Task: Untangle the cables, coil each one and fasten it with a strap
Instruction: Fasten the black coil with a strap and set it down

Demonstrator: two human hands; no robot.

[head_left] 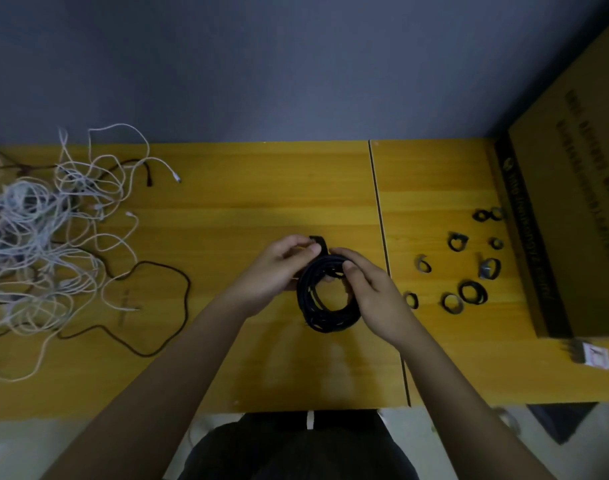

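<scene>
A coiled black cable is held upright over the middle of the yellow wooden table. My left hand pinches a black strap at the top of the coil. My right hand grips the coil's right side, thumb over the top strands. A large tangle of white cables lies at the table's left, with dark cables mixed in. One loose dark cable loops out from the tangle toward the middle.
Several rolled black straps are scattered on the right part of the table. A big brown cardboard box stands at the far right. A small packet lies by the box's near corner. A seam splits the tabletop.
</scene>
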